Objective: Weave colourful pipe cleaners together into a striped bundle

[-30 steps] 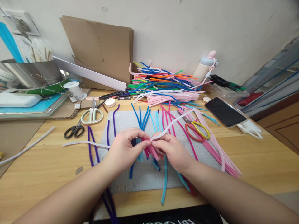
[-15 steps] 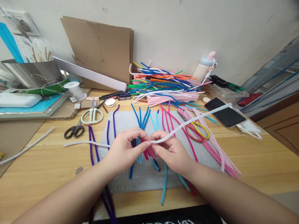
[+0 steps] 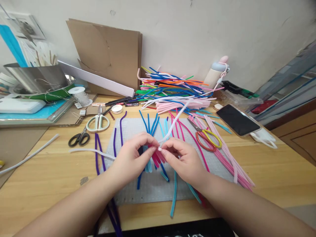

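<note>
My left hand (image 3: 138, 154) pinches a white pipe cleaner (image 3: 175, 121) near its bend, thumb against fingertips. Just to the right, my right hand (image 3: 185, 159) has its thumb and fingers closed on the same strand, and the fingertips of both hands almost meet. From there the white strand rises toward the back of the mat. Another white length (image 3: 92, 150) sticks out left from behind my left hand. Folded pink pieces (image 3: 156, 159) and light blue pieces (image 3: 148, 161) show below and between the hands; how they join is hidden.
Blue, purple and pink pipe cleaners lie on and around a grey cutting mat (image 3: 133, 194). Orange-yellow scissors (image 3: 206, 141) lie right, white-handled scissors (image 3: 98, 123) and black-handled scissors (image 3: 79, 139) left. Behind are a colourful pile (image 3: 182, 103), a phone (image 3: 238, 119) and a bottle (image 3: 214, 74).
The long white end has swung from pointing far right to pointing up and back, and now bends around at my fingertips. Both hands stay in nearly the same place.
</note>
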Action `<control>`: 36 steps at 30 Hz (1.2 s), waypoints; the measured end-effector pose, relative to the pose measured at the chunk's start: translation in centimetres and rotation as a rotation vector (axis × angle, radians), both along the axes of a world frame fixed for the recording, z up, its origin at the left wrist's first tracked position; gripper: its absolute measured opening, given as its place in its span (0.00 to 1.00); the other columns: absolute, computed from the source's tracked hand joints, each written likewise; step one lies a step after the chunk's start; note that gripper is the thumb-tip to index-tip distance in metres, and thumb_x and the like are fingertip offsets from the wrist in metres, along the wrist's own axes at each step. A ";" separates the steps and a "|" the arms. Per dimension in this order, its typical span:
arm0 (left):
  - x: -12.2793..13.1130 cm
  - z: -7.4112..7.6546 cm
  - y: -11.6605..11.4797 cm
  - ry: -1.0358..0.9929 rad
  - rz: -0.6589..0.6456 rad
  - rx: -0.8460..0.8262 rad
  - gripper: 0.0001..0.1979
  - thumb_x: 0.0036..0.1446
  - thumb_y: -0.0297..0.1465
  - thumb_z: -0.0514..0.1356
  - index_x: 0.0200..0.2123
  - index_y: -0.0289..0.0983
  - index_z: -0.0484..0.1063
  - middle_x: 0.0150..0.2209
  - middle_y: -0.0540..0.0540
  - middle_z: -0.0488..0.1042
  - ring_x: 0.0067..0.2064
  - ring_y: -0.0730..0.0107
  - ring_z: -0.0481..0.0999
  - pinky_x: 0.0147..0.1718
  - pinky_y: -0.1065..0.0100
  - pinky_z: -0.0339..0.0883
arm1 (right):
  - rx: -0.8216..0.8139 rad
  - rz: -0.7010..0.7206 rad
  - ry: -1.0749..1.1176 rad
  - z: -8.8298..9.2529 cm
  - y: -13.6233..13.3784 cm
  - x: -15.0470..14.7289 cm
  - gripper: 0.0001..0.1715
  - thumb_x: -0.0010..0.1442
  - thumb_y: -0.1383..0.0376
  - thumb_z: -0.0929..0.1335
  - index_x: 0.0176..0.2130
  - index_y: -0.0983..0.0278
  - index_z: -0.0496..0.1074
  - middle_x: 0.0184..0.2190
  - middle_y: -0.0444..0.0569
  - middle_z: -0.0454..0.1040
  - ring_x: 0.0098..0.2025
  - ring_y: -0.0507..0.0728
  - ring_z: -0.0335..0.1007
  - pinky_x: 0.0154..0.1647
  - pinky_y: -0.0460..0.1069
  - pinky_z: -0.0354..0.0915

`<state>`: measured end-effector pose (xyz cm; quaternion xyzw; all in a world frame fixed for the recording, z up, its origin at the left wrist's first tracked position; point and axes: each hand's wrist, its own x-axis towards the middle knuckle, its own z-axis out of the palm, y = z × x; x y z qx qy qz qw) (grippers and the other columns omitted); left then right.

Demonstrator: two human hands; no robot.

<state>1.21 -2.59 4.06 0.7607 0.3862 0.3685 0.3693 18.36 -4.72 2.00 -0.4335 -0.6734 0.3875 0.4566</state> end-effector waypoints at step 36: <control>0.5 -1.6 0.5 -0.003 0.180 -0.148 0.08 0.51 0.35 0.58 0.28 0.37 0.71 0.29 0.48 0.76 0.33 0.68 0.74 0.35 0.67 0.65 | -0.337 -0.432 -1.269 -2.0 6.2 15.6 0.16 0.49 0.62 0.67 0.39 0.64 0.75 0.34 0.54 0.77 0.36 0.59 0.72 0.30 0.47 0.59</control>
